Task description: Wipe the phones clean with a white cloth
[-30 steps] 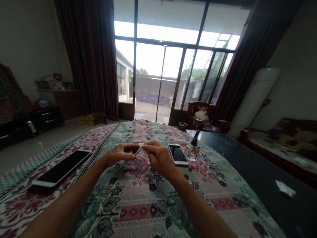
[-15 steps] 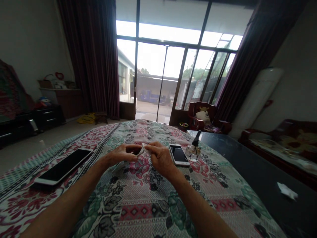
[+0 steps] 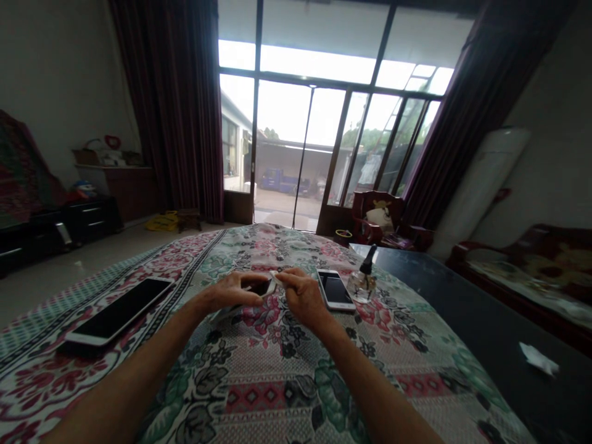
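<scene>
As the cloth-covered bench (image 3: 259, 370) fills the lower view, a long dark-screened phone (image 3: 118, 311) lies on it at the left, well apart from both hands. A shorter phone (image 3: 335, 290) lies face up near the right hand (image 3: 303, 296), with a black-topped clear bottle (image 3: 363, 285) standing just beside it. Smaller in view is the flat dark device (image 3: 260, 288), straight ahead between the hands, partly covered by the left hand (image 3: 230, 288); whether it touches the bench I cannot tell. The left fingers grasp it across its edges, thumb on the near side. It should be light and stiff, with a smooth, slippery face that could crack if dropped, so its edges look the safest hold. The right fingers pinch a white scrap (image 3: 274, 276) at its right end; probably tissue or cloth, soft and nearly weightless, best gripped in a bunched fold.
</scene>
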Available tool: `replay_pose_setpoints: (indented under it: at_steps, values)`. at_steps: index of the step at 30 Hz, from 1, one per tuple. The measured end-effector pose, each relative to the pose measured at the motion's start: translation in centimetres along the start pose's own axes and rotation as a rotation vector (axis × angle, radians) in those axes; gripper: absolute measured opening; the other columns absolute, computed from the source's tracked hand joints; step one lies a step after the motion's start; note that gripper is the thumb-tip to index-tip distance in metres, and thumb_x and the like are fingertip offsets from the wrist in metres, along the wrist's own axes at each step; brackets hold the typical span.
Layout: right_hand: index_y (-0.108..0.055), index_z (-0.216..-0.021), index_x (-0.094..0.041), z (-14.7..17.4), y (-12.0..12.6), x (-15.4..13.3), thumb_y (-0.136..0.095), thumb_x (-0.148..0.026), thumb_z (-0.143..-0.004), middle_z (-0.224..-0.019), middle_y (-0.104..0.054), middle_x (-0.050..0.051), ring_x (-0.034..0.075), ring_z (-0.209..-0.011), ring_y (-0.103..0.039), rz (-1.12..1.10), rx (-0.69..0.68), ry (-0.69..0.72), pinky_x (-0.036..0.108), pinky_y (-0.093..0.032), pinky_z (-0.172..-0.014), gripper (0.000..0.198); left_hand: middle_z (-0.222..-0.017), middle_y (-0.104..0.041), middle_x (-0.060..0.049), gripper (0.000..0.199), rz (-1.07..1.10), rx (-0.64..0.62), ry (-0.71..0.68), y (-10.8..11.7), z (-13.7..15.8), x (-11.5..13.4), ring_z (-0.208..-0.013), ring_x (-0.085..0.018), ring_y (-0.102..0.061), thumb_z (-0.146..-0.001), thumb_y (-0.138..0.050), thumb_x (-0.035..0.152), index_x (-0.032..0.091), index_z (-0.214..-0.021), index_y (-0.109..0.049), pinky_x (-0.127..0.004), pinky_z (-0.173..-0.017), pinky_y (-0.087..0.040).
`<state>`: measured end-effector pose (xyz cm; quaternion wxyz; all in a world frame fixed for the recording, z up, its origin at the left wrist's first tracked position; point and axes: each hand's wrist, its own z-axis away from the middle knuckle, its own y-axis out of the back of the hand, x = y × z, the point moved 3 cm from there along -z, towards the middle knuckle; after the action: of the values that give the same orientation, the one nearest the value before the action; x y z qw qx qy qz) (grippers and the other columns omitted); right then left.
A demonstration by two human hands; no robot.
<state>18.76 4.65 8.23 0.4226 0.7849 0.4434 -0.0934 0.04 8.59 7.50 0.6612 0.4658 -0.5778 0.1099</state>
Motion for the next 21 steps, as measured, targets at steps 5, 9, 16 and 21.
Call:
replay_pose_setpoints:
  at_steps: [5, 9, 16, 21]
  values:
    - [-0.073, -0.100, -0.024, 0.1, -0.3, -1.1, -0.043, 0.001, -0.074, -0.100, -0.068, 0.005, 0.016, -0.096, -0.063, -0.025, 0.018, 0.022, 0.032, -0.051, -0.087, 0.047, -0.114, -0.068, -0.003, 0.058, -0.023, 0.051, 0.025, 0.5, 0.1, -0.4, -0.108, -0.026, -0.057, -0.067, -0.069, 0.034, 0.022, -0.123, -0.064, -0.040, -0.097, -0.042]
    - [-0.072, -0.101, -0.025, 0.2, -0.2, -2.8, -0.043, 0.002, -0.071, -0.101, -0.068, 0.003, 0.015, -0.098, -0.062, -0.091, 0.021, 0.071, 0.032, -0.050, -0.090, 0.050, -0.097, -0.067, -0.002, 0.050, -0.088, 0.084, 0.019, 1.0, 0.3, -0.5, -0.093, -0.023, -0.057, -0.070, -0.068, 0.040, 0.020, -0.116, -0.067, -0.035, -0.084, -0.044]
    - [-0.072, -0.102, -0.024, 0.0, -0.3, -1.7, -0.043, 0.001, -0.073, -0.103, -0.068, 0.005, 0.016, -0.099, -0.062, -0.140, 0.057, 0.038, 0.033, -0.050, -0.090, 0.048, -0.102, -0.067, -0.003, 0.049, -0.098, 0.047, -0.012, 0.6, 0.2, 0.2, -0.098, -0.025, -0.056, -0.071, -0.066, 0.040, 0.020, -0.116, -0.067, -0.036, -0.087, -0.043]
    - [-0.072, -0.103, -0.022, -0.1, -0.3, 0.0, -0.044, 0.000, -0.072, -0.101, -0.068, 0.006, 0.018, -0.097, -0.063, -0.118, 0.120, 0.054, 0.036, -0.051, -0.088, 0.048, -0.111, -0.068, -0.004, 0.058, -0.029, 0.059, -0.002, 0.1, -0.1, 0.3, -0.105, -0.026, -0.058, -0.067, -0.069, 0.034, 0.020, -0.124, -0.064, -0.039, -0.095, -0.043]
